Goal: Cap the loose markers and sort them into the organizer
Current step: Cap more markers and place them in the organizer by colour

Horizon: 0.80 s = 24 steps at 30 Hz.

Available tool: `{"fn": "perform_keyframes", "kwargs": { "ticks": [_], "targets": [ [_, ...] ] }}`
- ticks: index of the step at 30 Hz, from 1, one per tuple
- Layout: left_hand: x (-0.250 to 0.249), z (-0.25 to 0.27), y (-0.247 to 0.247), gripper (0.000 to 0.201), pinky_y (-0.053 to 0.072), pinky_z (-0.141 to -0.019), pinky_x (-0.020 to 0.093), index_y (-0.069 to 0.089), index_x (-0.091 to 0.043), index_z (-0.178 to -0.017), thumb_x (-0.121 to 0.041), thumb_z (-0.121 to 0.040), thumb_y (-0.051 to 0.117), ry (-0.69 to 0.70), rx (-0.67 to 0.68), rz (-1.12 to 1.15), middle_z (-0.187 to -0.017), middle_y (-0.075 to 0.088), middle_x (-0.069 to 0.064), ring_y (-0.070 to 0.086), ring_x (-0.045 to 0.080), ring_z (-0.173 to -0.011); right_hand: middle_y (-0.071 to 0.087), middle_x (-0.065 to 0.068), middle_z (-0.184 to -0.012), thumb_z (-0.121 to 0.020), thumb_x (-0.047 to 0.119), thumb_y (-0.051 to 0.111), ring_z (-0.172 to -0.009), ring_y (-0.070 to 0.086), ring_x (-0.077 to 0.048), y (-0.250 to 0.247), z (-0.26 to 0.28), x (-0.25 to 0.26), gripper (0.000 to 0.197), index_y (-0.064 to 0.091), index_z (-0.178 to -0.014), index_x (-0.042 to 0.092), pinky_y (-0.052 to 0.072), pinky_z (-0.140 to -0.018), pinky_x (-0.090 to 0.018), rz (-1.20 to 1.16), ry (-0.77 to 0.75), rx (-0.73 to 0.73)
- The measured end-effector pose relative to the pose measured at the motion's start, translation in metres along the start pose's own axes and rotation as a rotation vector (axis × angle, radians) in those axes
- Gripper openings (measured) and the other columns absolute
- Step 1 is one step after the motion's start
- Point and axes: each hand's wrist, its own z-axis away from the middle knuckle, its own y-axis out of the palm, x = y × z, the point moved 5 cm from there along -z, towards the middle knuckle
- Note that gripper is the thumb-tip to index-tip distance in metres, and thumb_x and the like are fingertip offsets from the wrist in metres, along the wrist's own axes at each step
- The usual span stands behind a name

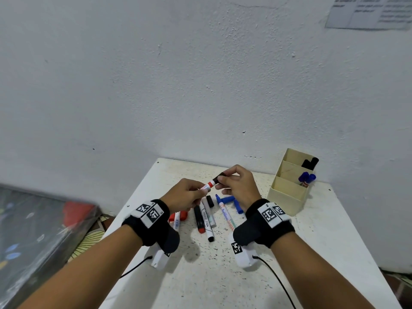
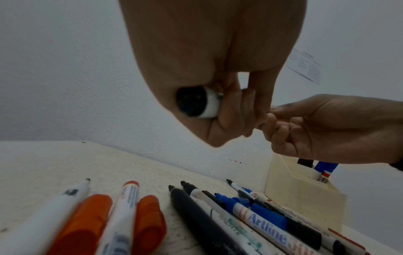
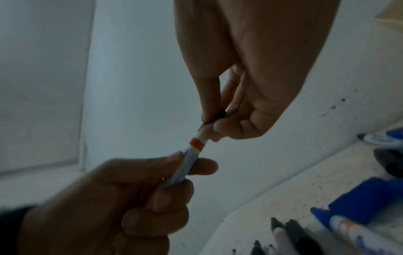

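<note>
A white speckled tabletop (image 1: pixel 223 275) stands against a pale rough wall (image 1: pixel 200 74). At its far right corner, by the wall, sits the cream plastic three-compartment organizer (image 1: pixel 287 192). Its compartment nearest the wall holds black-capped markers (image 1: pixel 310 163), the middle one holds blue-capped markers (image 1: pixel 307 178), and the near one shows no contents from the head view.

Left of the organizer, both hands are raised above the tabletop. The left hand (image 1: pixel 189 195) has its fingers curled round the barrel of a white marker with a red band (image 1: pixel 209 184); the marker's dark rear end (image 2: pixel 190 101) shows at the bottom of the fist in the left wrist view. The right hand (image 1: pixel 238 184) pinches a dark cap (image 1: pixel 220 176) between thumb and fingertips at the marker's tip end, the one nearer the organizer. Whether the cap is fully seated cannot be told.

Below the hands, left of the organizer, lies a scatter of loose markers (image 1: pixel 206 219) and caps: a white marker with blue lettering (image 1: pixel 226 214), two loose blue caps (image 1: pixel 233 202), a black cap (image 1: pixel 210 201), and farthest from the organizer two red caps (image 1: pixel 178 216) beside a white marker (image 1: pixel 176 221).
</note>
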Motion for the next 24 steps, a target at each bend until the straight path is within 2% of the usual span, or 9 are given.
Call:
{"fn": "perform_keyframes", "kwargs": {
  "ticks": [3, 5, 13, 16, 18, 20, 21, 23, 24],
  "targets": [
    [-0.002, 0.003, -0.002, 0.027, 0.025, -0.037, 0.016, 0.064, 0.005, -0.101, -0.018, -0.099, 0.050, -0.021, 0.029, 0.068, -0.049, 0.043, 0.000, 0.031, 0.008, -0.035, 0.070, -0.019, -0.085, -0.087, -0.006, 0.060, -0.068, 0.068, -0.021, 0.001, 0.001, -0.001, 0.019, 0.059, -0.103, 0.003, 0.054, -0.061, -0.025, -0.104, 0.027, 0.108],
    [-0.003, 0.004, -0.004, 0.030, 0.022, -0.037, 0.015, 0.062, 0.009, -0.103, -0.018, -0.099, 0.049, -0.026, 0.061, 0.080, -0.047, 0.040, -0.001, 0.028, 0.008, -0.034, 0.071, -0.018, -0.084, -0.087, -0.006, 0.060, -0.069, 0.070, -0.021, 0.001, 0.001, 0.002, 0.018, 0.063, -0.104, 0.000, 0.057, -0.064, -0.024, -0.076, 0.021, 0.185],
    [-0.008, 0.014, -0.005, 0.025, 0.018, -0.039, 0.016, 0.066, 0.000, -0.096, -0.017, -0.100, 0.048, -0.033, 0.200, 0.048, -0.052, 0.034, 0.005, 0.023, 0.010, -0.038, 0.071, -0.021, -0.079, -0.082, -0.009, 0.064, -0.069, 0.072, -0.025, -0.002, 0.009, 0.011, 0.015, 0.065, -0.096, -0.006, 0.060, -0.063, -0.025, 0.034, 0.038, 0.324],
    [-0.011, 0.018, -0.003, 0.024, 0.018, -0.039, 0.015, 0.066, -0.003, -0.092, -0.018, -0.100, 0.048, -0.027, 0.236, 0.035, -0.052, 0.035, 0.005, 0.023, 0.011, -0.037, 0.071, -0.023, -0.079, -0.081, -0.009, 0.065, -0.069, 0.072, -0.025, -0.002, 0.014, 0.014, 0.014, 0.066, -0.095, -0.005, 0.060, -0.064, -0.027, 0.070, 0.041, 0.345],
    [-0.010, 0.019, -0.002, 0.023, 0.021, -0.038, 0.015, 0.065, -0.006, -0.085, -0.017, -0.099, 0.050, -0.016, 0.250, -0.021, -0.048, 0.039, 0.001, 0.025, 0.010, -0.036, 0.071, -0.023, -0.080, -0.081, -0.010, 0.065, -0.069, 0.072, -0.025, -0.004, 0.016, 0.014, 0.015, 0.066, -0.094, -0.005, 0.059, -0.063, -0.026, 0.120, 0.070, 0.375],
    [-0.012, 0.018, -0.001, 0.028, 0.030, -0.041, 0.018, 0.060, -0.016, -0.070, -0.020, -0.097, 0.054, 0.047, 0.251, -0.239, -0.046, 0.047, -0.009, 0.035, 0.009, -0.038, 0.072, -0.016, -0.076, -0.080, -0.010, 0.066, -0.065, 0.071, -0.019, -0.003, 0.019, 0.014, 0.016, 0.066, -0.096, -0.005, 0.057, -0.059, -0.022, 0.315, 0.094, 0.453],
    [-0.012, 0.017, 0.000, 0.028, 0.036, -0.046, 0.020, 0.059, -0.019, -0.068, -0.023, -0.095, 0.057, 0.090, 0.241, -0.398, -0.049, 0.051, -0.010, 0.042, 0.009, -0.043, 0.071, -0.011, -0.072, -0.081, -0.008, 0.067, -0.062, 0.069, -0.013, -0.001, 0.021, 0.013, 0.016, 0.068, -0.096, -0.003, 0.053, -0.056, -0.018, 0.499, 0.080, 0.495],
    [-0.014, 0.014, 0.001, 0.013, 0.042, -0.058, 0.024, 0.067, -0.021, -0.084, -0.026, -0.093, 0.059, 0.149, 0.189, -0.618, -0.060, 0.058, -0.011, 0.052, 0.010, -0.055, 0.067, 0.002, -0.067, -0.081, 0.001, 0.068, -0.058, 0.063, -0.006, 0.005, 0.023, 0.011, 0.014, 0.072, -0.093, 0.006, 0.044, -0.054, -0.014, 0.914, -0.035, 0.512],
    [-0.017, 0.014, 0.002, 0.012, 0.042, -0.062, 0.025, 0.069, -0.020, -0.096, -0.025, -0.093, 0.058, 0.179, 0.162, -0.661, -0.065, 0.058, -0.012, 0.052, 0.009, -0.059, 0.065, 0.003, -0.069, -0.082, 0.003, 0.067, -0.062, 0.062, -0.008, 0.008, 0.024, 0.012, 0.013, 0.072, -0.091, 0.011, 0.044, -0.056, -0.018, 1.061, -0.123, 0.479]
  ]
}}
